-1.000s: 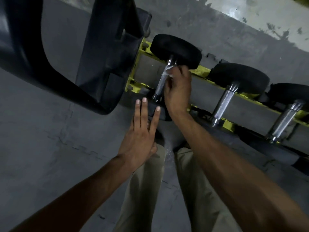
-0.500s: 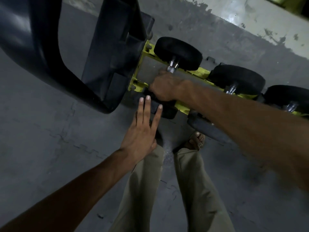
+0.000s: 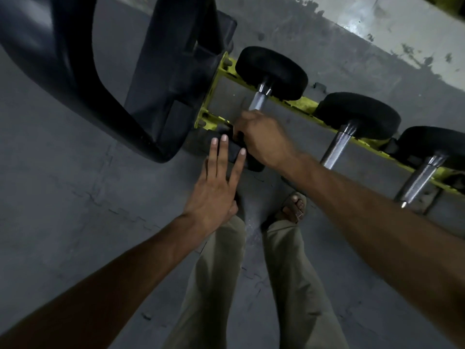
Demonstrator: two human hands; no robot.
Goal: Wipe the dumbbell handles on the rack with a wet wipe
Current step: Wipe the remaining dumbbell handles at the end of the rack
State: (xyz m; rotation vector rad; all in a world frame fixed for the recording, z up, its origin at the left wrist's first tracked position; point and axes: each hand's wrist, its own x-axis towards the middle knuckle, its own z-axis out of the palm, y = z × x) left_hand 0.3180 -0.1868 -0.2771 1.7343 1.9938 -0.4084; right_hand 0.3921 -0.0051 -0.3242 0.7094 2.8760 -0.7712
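With my right grip (image 3: 261,137) clamped round the first dumbbell handle (image 3: 259,100) and left grip (image 3: 216,190) flat-fingered beside it, I judge wiping barely begun: second handle (image 3: 336,149) and third handle (image 3: 417,181) await.

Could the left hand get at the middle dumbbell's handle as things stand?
Probably not directly. The left hand, fingers straight, is beside the right hand, which grips the first handle. The right forearm crosses between it and the middle handle. It would have to go over that arm.
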